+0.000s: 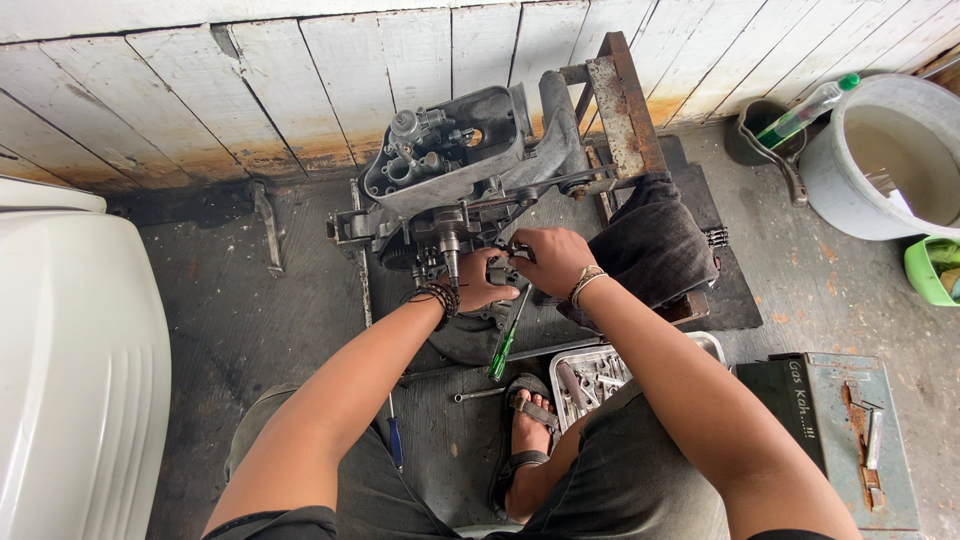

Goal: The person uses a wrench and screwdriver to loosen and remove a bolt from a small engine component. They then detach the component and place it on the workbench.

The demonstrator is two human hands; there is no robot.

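Fingers of the left hand [483,283] curl around a small metal part [497,271] at the engine's [455,170] lower edge; the right hand [553,258] pinches the same part from above, fingers bent. Both forearms reach forward from bent knees, wrists banded. A green screwdriver [505,338] lies just below the hands. At right, a green metal box [835,425] with white handwriting sits beside a parts tray [590,375]. The grey, greasy engine rests on a rusty stand [620,105].
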